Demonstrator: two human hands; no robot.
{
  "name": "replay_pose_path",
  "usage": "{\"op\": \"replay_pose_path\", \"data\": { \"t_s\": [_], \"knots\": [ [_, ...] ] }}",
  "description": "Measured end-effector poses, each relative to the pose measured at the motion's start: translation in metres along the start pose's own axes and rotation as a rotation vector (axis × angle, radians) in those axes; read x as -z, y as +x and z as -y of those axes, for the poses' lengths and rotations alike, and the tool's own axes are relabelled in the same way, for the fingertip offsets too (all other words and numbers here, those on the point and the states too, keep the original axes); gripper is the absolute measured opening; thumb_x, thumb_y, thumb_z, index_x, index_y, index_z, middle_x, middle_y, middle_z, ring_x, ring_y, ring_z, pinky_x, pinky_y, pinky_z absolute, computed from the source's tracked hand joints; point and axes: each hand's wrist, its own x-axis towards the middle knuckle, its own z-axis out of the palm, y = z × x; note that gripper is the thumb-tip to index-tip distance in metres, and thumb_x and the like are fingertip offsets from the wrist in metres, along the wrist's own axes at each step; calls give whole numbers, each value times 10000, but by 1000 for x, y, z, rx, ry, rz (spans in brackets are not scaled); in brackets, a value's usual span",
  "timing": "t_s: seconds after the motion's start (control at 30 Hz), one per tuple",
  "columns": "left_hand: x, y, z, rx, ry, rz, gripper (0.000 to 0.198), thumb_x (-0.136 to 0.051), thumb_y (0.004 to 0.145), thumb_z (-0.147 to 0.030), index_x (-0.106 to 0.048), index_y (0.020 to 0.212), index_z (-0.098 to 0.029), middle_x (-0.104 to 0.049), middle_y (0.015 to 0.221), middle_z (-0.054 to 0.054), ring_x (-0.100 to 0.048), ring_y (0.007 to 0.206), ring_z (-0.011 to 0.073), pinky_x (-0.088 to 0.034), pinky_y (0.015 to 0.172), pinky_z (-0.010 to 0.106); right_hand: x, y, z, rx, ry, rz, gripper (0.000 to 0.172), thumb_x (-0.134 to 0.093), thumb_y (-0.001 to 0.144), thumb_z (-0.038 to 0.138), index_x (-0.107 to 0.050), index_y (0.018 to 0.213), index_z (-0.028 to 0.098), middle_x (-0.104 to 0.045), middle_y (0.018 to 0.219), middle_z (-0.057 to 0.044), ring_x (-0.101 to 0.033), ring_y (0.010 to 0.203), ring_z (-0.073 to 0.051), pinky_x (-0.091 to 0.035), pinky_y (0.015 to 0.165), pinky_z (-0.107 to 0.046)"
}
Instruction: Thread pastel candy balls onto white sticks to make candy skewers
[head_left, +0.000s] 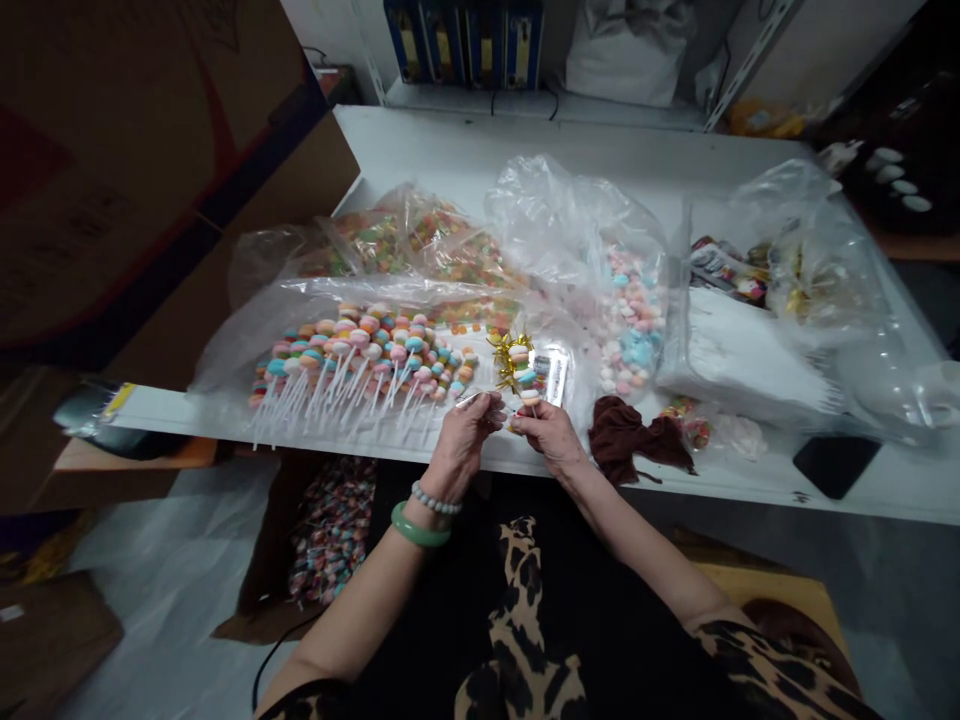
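Observation:
My left hand [466, 432] and my right hand [550, 432] meet at the white table's front edge [735, 480]. Together they pinch a candy skewer in clear wrap [529, 382] with a gold twist tie [510, 352] at its top. The fingers of both hands are closed around its lower end. A green bangle and a bead bracelet [424, 515] sit on my left wrist. Just left of my hands lies a pile of pastel candy skewers [360, 360] with white sticks, on clear plastic.
Clear bags of loose candies [630, 310] and more sweets [420, 240] lie behind. A brown cloth [630, 432] and a black phone [836, 465] rest at the right. A stack of white bags [742, 360], a box of wrapped skewers [334, 530] below, cardboard at left.

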Motion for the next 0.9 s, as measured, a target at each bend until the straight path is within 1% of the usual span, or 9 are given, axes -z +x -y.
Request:
{"op": "replay_pose_path", "data": {
  "t_s": [0.13, 0.23, 0.33, 0.47, 0.57, 0.67, 0.8, 0.87, 0.9],
  "knots": [
    [-7, 2, 5, -57, -118, -66, 282, -846, 552, -249, -598, 614, -130, -587, 576, -21, -525, 530, 66, -423, 557, 209, -6, -2, 2, 30, -39, 42, 252, -757, 553, 296, -596, 705, 176, -521, 540, 71, -317, 430, -43, -197, 434, -212],
    [-9, 2, 8, -47, -158, -79, 294, -838, 574, -285, -586, 607, -138, -562, 560, -33, -498, 511, 59, -404, 524, 201, -11, 0, 4, 41, 8, 9, 251, -761, 538, 307, -598, 674, 174, -502, 533, 65, -352, 461, -55, -232, 449, -209],
    [-3, 3, 6, -39, -114, -123, 285, -799, 639, -349, -612, 661, -135, -598, 613, -12, -522, 522, 72, -415, 518, 211, -11, 3, 4, -26, -7, -2, 278, -759, 535, 349, -564, 629, 174, -463, 484, 71, -289, 412, -40, -166, 417, -208],
    [6, 6, 3, 38, -106, -90, 239, -769, 681, -324, -647, 753, -131, -625, 663, 6, -556, 543, 87, -458, 551, 230, -9, 6, 4, -60, -56, 11, 294, -740, 547, 390, -542, 611, 182, -399, 417, 92, -186, 365, -25, -75, 390, -217],
    [8, 11, 3, 4, -142, -110, 214, -794, 640, -243, -620, 695, -131, -609, 629, -3, -544, 543, 76, -453, 559, 211, -11, 6, 3, -54, -72, 25, 316, -749, 540, 397, -531, 617, 182, -423, 426, 87, -187, 359, -20, -63, 383, -220],
    [7, 14, 3, -27, -188, -100, 230, -799, 628, -240, -595, 674, -146, -598, 609, -15, -533, 537, 72, -440, 550, 202, -15, 6, 0, -83, -50, 52, 344, -739, 558, 438, -524, 631, 180, -432, 439, 83, -192, 353, -18, -63, 378, -220],
    [12, 17, -6, 90, -178, -126, 235, -740, 710, -347, -596, 701, -161, -589, 592, -16, -529, 497, 87, -432, 503, 221, -14, 7, -2, -99, -69, 79, 377, -726, 575, 475, -480, 593, 189, -402, 427, 83, -209, 358, -21, -73, 380, -213],
    [16, 16, -10, 113, -116, -168, 218, -720, 726, -339, -600, 710, -158, -607, 611, -4, -550, 503, 100, -443, 501, 234, -12, 9, -3, -81, -93, 75, 385, -727, 586, 486, -484, 595, 188, -404, 437, 80, -230, 372, -27, -97, 383, -209],
    [17, 16, -11, 95, -86, -189, 200, -717, 727, -316, -602, 711, -153, -616, 622, 1, -558, 510, 103, -450, 506, 235, -11, 9, -3, -62, -101, 62, 387, -723, 600, 498, -493, 609, 187, -407, 447, 79, -242, 381, -32, -113, 386, -208]
  ]
}}
